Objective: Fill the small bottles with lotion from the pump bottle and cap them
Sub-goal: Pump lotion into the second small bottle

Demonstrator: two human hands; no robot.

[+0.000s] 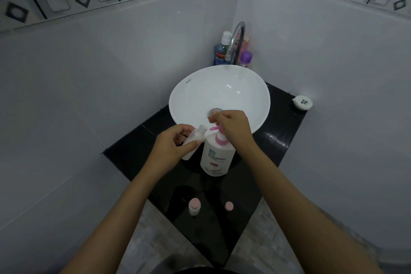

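One small bottle (193, 141) was in play, uncapped and tilted, its open neck held just beside the pink spout of the pump bottle (216, 156), which stood on the black bench (275, 138) in front of the sink (191, 95). The left hand (175, 143) had its fingers wrapped round the small bottle; the right hand (233, 128) rested on top of the pump, fingers curled over the head. The neck looked narrow, so a hard press could likely send lotion past the mouth onto the fingers or the bench. A sideways push might tip the pump bottle, since nothing steadied its base. Nearer the person stood a capped bottle (194, 206) and a loose pink cap (228, 206), close enough to the edge for an elbow to knock off.
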